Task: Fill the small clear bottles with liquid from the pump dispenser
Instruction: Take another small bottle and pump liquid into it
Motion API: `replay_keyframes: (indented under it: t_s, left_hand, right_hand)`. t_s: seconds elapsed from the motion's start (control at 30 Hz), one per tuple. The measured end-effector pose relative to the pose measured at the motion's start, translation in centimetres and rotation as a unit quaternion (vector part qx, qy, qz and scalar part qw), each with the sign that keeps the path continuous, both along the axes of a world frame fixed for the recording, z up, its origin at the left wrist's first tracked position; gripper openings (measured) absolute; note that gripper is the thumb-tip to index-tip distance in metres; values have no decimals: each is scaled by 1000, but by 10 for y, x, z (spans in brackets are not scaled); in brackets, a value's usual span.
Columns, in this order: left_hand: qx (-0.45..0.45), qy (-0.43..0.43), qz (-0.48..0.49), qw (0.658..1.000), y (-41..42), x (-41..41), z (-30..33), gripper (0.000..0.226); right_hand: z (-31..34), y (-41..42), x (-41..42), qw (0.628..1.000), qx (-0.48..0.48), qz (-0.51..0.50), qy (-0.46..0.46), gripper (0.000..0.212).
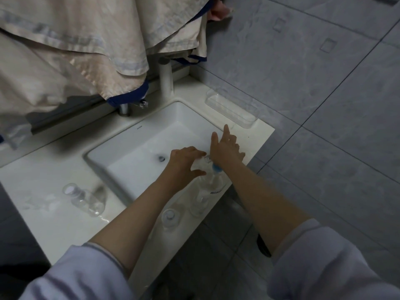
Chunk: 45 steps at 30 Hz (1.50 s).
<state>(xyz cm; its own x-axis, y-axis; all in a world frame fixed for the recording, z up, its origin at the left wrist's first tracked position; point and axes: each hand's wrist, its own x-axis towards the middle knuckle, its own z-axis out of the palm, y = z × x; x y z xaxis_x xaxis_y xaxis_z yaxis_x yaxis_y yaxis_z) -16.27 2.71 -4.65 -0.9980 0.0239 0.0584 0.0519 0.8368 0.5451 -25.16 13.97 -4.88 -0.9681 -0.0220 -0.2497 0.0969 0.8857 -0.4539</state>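
Clear small bottle (200, 164) is sitting gripped in the left hand (184, 163), just beside the pump dispenser (213, 180) standing upright at the worktop (54, 169) edge; right hand (225, 148) is pressing open-fingered above its blue pump.

Small dark brand marking printed on the rear rim of the white sink (138, 128), too small to be read, dark label strip on the pump dispenser (213, 187), blurred and illegible, no other text seen
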Motion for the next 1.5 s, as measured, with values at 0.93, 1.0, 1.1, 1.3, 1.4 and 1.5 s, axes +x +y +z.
replay_keyframes:
  t_s: [0.93,1.0,1.1,1.3,1.4,1.5]
  left_hand:
    - [7,9,1,1000,1,0,0,47]
    - [-12,1,1,1000,2,-4,2,47]
    - [-29,-5,3,1000,2,-8,3,48]
    - [-14,13,-1,1000,0,-3,0,46]
    - [-2,7,0,1000,1,-1,-1,46]
    - [4,14,0,1000,2,-1,1,46]
  right_hand:
    - [-4,0,2,1000,25,2,14,60]
    - [-1,0,0,1000,17,3,22,60]
    - [1,0,-3,999,11,-3,36,60]
    - [-5,1,4,999,27,0,42,59]
    - [-5,0,3,999,35,8,32,59]
    - [0,0,1,999,22,11,31,60]
